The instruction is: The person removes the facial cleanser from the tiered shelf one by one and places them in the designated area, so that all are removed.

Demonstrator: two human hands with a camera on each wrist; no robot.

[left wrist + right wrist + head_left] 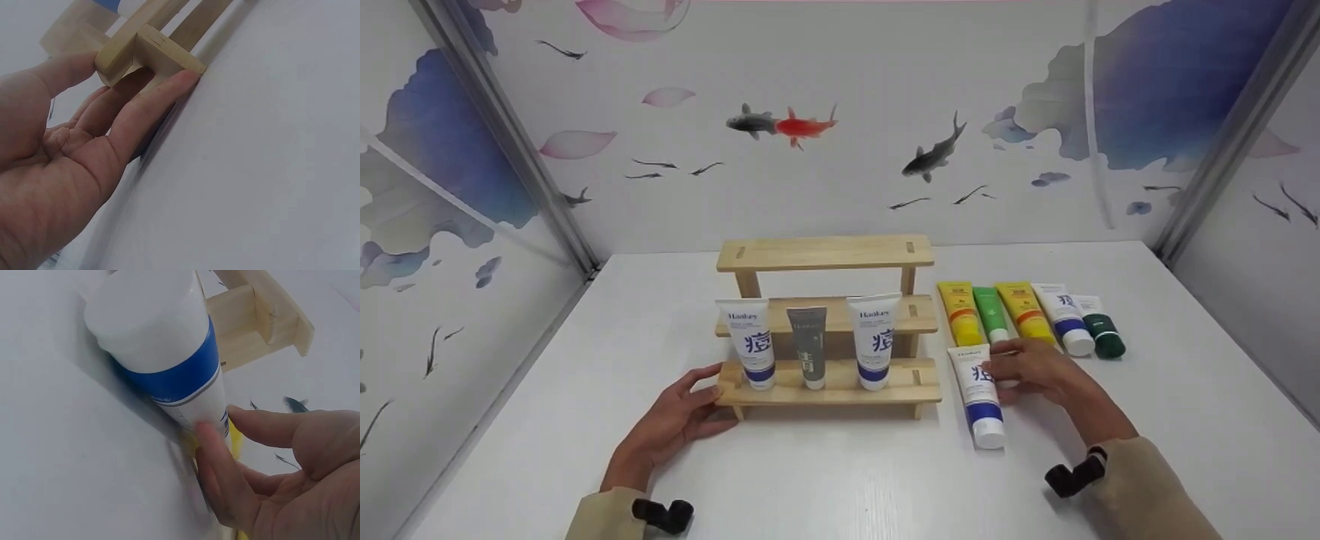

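At the left end of the three-step wooden rack point(829, 395), my left hand point(679, 416) grips the lowest shelf. The left wrist view shows a finger at the shelf board's edge and others against the leg point(169, 53). My right hand point(1039, 371) pinches a white squeeze tube point(979, 394) with a blue band, right of the rack. Its cap points toward me, and thumb and fingers lie on either side of its body point(185, 405). On the lowest step stand a white tube point(750, 345), a grey tube point(808, 349) and another white tube point(874, 341), all cap down.
Behind my right hand lies a row of tubes: a yellow one point(959, 313), a green one point(990, 313), another yellow one point(1024, 313), a white one point(1063, 319) and a dark green-and-white one point(1101, 328). A printed wall panel point(840, 195) closes off the back of the white table point(840, 480).
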